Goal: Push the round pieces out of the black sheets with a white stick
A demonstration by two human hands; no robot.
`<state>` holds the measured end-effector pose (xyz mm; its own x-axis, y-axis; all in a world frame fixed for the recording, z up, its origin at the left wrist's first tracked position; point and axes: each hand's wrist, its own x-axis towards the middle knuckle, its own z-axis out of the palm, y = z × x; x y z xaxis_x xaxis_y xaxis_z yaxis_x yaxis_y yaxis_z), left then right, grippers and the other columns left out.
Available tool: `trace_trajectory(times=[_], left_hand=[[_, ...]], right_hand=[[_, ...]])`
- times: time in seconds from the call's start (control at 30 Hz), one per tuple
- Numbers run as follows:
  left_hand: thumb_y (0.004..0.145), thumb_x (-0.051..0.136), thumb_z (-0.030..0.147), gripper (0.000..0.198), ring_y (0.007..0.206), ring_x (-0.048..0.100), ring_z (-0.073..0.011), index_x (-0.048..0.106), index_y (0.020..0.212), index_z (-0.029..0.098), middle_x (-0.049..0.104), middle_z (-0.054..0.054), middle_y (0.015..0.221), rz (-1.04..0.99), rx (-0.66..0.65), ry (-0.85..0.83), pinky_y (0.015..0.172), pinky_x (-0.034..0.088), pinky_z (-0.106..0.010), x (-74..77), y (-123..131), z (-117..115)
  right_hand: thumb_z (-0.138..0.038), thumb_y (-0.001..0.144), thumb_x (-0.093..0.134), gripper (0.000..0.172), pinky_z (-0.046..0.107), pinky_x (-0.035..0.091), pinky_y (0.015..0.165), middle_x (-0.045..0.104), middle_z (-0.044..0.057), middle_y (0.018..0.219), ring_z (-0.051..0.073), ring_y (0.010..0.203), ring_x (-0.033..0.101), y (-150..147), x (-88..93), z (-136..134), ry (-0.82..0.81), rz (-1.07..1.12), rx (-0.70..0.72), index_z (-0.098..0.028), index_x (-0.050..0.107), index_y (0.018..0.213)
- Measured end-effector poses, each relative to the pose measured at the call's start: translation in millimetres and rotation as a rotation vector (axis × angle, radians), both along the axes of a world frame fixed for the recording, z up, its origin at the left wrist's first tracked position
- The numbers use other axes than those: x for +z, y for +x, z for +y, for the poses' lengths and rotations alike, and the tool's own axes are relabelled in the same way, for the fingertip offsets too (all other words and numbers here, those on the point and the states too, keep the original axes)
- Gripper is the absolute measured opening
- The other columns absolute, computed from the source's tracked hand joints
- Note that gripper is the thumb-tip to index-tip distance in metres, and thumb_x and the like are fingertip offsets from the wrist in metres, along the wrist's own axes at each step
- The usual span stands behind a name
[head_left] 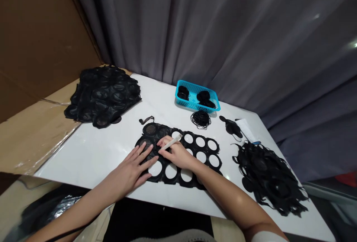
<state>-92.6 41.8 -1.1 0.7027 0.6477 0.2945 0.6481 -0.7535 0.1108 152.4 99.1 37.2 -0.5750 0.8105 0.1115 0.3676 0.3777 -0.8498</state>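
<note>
A black, thin, rubbery-looking sheet (163, 175) lies on the white table, with rows of round openings that show white through them. At its upper left, some circles are still filled with black material. My left hand (132, 167) rests flat on the sheet's left side, fingers spread. My right hand (178, 155) is closed around a slim white pen-like tool (171, 142), slanting up to the right. Its lower end is by my fingertips over the sheet, near the left fingers; the exact tip is hidden. A small curled black scrap (147, 119) lies just beyond the sheet.
A stack of black sheets with round shapes (107, 95) sits at the left. At the back, a blue basket (185, 103) holds black bundles, with a black stringy coil (200, 119) before it. Black scraps (270, 178) are heaped at right, near a white paper (247, 130). Grey curtain (212, 30) hangs behind.
</note>
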Motion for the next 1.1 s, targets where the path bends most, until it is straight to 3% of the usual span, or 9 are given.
trace_trajectory(times=[0.47,0.67,0.73,0.87,0.93,1.03,1.1], left_hand=[[0.101,0.053,0.039,0.051,0.15,0.032,-0.0382,0.047,0.151,0.029,0.028,-0.014,0.166,0.002,0.005,0.03,0.113,0.042,-0.055,1.5,1,-1],[0.101,0.053,0.035,0.05,0.147,0.036,-0.0403,0.048,0.15,0.026,0.025,-0.017,0.166,-0.011,0.006,0.053,0.111,0.043,-0.055,4.1,3,-1],[0.101,0.053,0.035,0.047,0.147,0.037,-0.0398,0.051,0.147,0.026,0.025,-0.016,0.166,-0.022,0.006,0.068,0.111,0.043,-0.054,3.3,3,-1],[0.101,0.053,0.039,0.047,0.147,0.037,-0.0381,0.051,0.147,0.031,0.03,-0.013,0.165,-0.023,0.025,0.066,0.111,0.042,-0.052,3.4,1,-3],[0.1,0.055,0.047,0.046,0.144,0.042,-0.0384,0.056,0.143,0.032,0.039,-0.013,0.16,-0.011,0.029,0.054,0.109,0.043,-0.051,8.1,1,-1],[0.1,0.054,0.053,0.04,0.129,0.057,-0.0345,0.065,0.129,0.029,0.06,-0.012,0.14,-0.01,0.064,0.002,0.103,0.049,-0.049,20.0,8,13],[0.103,0.048,0.048,0.037,0.122,0.061,-0.0303,0.066,0.125,0.025,0.064,-0.012,0.133,-0.048,0.097,-0.039,0.102,0.05,-0.047,24.9,14,29]], right_hand=[[-0.017,0.095,0.059,0.019,0.035,0.046,0.097,0.06,0.005,0.112,0.018,0.103,0.059,-3,2.9,-7,0.058,-0.038,-0.011,-0.021,0.051,0.079],[-0.012,0.098,0.05,0.011,0.037,0.048,0.094,0.062,0.013,0.117,0.025,0.109,0.054,-16,-13.4,-24,0.362,-0.271,0.0,-0.018,0.058,0.101],[-0.01,0.097,0.048,0.015,0.038,0.048,0.091,0.063,0.014,0.114,0.026,0.106,0.054,-13,-13.7,-17,0.423,-0.32,-0.021,-0.018,0.059,0.102],[-0.016,0.099,0.04,0.02,0.035,0.047,0.082,0.063,0.008,0.092,0.023,0.086,0.056,13,-0.1,26,0.335,-0.158,-0.366,-0.021,0.058,0.093],[-0.022,0.1,0.042,0.018,0.033,0.046,0.077,0.063,0.006,0.088,0.021,0.079,0.058,26,6.0,46,0.288,-0.047,-0.442,-0.021,0.057,0.091],[-0.027,0.099,0.045,0.016,0.031,0.046,0.075,0.064,0.004,0.088,0.02,0.078,0.059,30,6.0,60,0.251,0.004,-0.38,-0.022,0.055,0.088],[-0.026,0.099,0.045,0.016,0.031,0.046,0.079,0.065,0.005,0.091,0.02,0.083,0.061,24,1.7,61,0.237,-0.016,-0.278,-0.022,0.054,0.086]])
